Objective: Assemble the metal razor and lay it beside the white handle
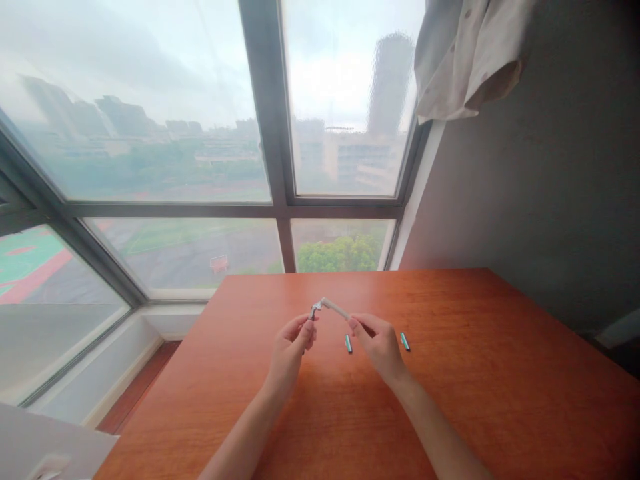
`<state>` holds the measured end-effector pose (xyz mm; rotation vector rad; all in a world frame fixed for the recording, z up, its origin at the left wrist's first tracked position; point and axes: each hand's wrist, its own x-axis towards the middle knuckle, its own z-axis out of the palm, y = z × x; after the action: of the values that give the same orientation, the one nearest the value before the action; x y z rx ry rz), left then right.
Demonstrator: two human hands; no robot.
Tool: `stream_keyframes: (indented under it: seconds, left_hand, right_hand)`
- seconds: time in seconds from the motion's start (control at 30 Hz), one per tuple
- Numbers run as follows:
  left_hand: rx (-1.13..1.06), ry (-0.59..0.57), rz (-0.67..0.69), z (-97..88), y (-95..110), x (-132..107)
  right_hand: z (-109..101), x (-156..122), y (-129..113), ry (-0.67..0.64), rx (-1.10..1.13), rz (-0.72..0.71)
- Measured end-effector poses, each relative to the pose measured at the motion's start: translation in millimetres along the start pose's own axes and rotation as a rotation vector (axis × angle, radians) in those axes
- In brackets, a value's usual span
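Note:
Both my hands are raised over an orange-brown wooden table. My right hand pinches one end of a thin white stick-like object that slants up to the left. My left hand is closed with a small grey metallic piece at its fingertips, touching the far end of the white object. What the object is I cannot make out. Two small blue-green cylinders, like batteries, lie on the table: one between my hands, the other just right of my right hand.
The table stands against a large window with dark frames, looking out on buildings and trees. A grey wall is on the right, with a white shirt hanging at the top. A white surface shows at the bottom left.

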<state>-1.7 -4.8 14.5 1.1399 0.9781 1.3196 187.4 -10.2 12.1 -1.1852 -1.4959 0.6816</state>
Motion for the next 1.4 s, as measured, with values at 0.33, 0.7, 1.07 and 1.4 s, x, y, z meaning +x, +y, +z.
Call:
stream_keyframes:
  seconds: [0.33,0.7,1.07,1.4]
  left_hand:
    - [0.063,0.107,0.007,3.5,0,1]
    - [0.116,0.182,-0.011,0.8,-2,3]
    - [0.124,0.182,-0.01,-1.0,-9,5]
    - [0.113,0.158,-0.018,-1.2,-10,6]
  right_hand:
    - [-1,-1,-5,-0.007,-0.077,-0.103]
    - [1,-2,2,0.016,-0.295,-0.179]
    - [1,-4,7,0.064,-0.375,-0.166]
    - [1,-1,10,0.04,-0.241,-0.153]
